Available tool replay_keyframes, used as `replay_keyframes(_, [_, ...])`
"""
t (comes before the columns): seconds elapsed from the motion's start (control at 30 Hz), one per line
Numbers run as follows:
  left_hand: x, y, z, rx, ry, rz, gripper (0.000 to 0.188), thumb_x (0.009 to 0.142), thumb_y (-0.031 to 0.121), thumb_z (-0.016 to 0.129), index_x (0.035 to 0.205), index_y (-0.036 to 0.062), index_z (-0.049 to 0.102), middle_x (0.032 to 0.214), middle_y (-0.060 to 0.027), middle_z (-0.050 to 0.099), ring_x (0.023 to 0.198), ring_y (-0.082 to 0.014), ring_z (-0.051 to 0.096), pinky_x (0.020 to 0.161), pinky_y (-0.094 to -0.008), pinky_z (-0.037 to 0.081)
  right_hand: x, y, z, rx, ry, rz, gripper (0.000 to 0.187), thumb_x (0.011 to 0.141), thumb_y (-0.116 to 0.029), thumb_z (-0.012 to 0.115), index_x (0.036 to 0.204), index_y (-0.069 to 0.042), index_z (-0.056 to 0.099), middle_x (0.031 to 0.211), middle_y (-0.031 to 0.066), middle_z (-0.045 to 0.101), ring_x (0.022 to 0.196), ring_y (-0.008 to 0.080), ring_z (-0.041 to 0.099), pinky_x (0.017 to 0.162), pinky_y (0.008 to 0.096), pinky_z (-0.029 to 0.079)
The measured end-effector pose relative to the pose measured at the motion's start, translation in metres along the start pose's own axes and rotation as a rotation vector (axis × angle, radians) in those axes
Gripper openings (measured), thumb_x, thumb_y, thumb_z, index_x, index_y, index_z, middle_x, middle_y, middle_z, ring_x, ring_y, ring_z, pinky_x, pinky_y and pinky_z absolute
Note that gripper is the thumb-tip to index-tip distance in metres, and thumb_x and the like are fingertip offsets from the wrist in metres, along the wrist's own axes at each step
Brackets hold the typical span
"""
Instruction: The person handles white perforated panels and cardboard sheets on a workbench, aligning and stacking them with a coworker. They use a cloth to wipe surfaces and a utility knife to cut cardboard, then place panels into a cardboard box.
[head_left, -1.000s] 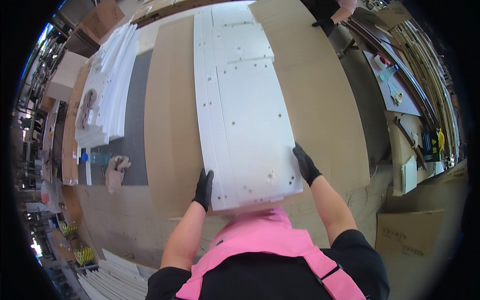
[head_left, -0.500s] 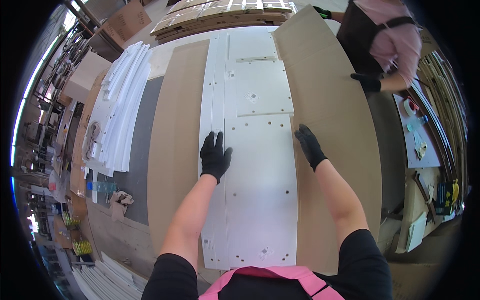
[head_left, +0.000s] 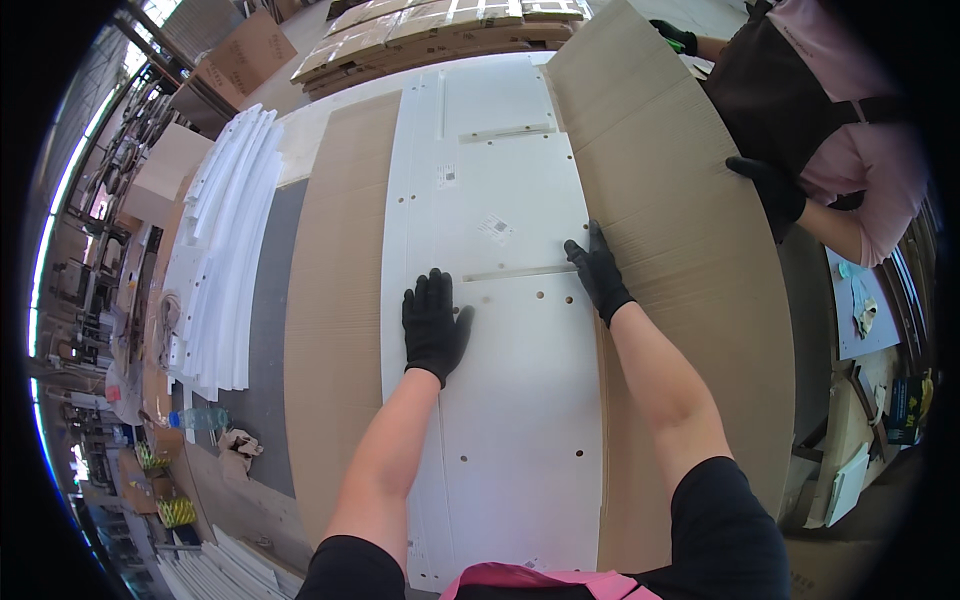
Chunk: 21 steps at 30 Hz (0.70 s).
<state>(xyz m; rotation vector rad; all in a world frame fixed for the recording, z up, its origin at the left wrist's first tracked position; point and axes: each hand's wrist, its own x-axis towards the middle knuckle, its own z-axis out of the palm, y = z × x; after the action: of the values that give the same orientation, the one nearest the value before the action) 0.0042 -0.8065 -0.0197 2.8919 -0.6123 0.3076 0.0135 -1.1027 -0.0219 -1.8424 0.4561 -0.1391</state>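
Observation:
White pre-drilled panels [head_left: 520, 370] lie in a long stack on an opened cardboard sheet [head_left: 335, 290]. My left hand [head_left: 434, 325], in a black glove, rests on the left part of the stack with its fingers stretched out. At the stack's right edge is my gloved right hand [head_left: 598, 272], thumb and fingers apart. Its fingertips touch the corner area of a smaller white panel [head_left: 530, 215] that carries a label. A raised cardboard flap [head_left: 680, 230] stands along the right side of the panels.
A co-worker [head_left: 790, 110] in black gloves stands beyond the flap, one hand at its edge, the other with a green object [head_left: 678, 40]. White strips [head_left: 225, 250] are piled at left, near a plastic bottle [head_left: 200, 418] and a rag [head_left: 240, 452]. Flat cartons [head_left: 430, 40] are stacked behind.
My right hand has moved from beside the panels onto their right edge. My left hand now lies farther in on the stack. The co-worker has come closer along the flap; my view has shifted.

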Motion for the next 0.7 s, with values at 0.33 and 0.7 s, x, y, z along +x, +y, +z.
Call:
replay_keyframes(0.33, [0.001,0.005,-0.009,0.02,-0.017,-0.007,0.062,0.092,0.034,0.055,0.144,0.0041,0.039,0.151,-0.0157,0.036,0.14,-0.0324,0.032,0.116,-0.0501,0.02,-0.016,0.0,0.0,-0.042,0.157,-0.109,0.074,0.092,-0.027,0.06,0.148,0.006,0.024,0.152,0.0244,0.031,0.142,0.034,0.03,0.117,0.038,0.024])
replay_keyframes(0.7, [-0.113,0.042,-0.026,0.005,-0.039,0.229,0.056,0.089,0.023,0.057,0.14,0.0045,0.043,0.147,-0.0157,0.042,0.138,-0.0319,0.035,0.115,-0.0492,0.025,-0.358,0.001,-0.049,-0.316,-0.01,-0.234,0.06,0.092,-0.014,0.058,0.145,0.002,0.034,0.148,0.0207,0.04,0.138,0.0332,0.038,0.113,0.0406,0.031])
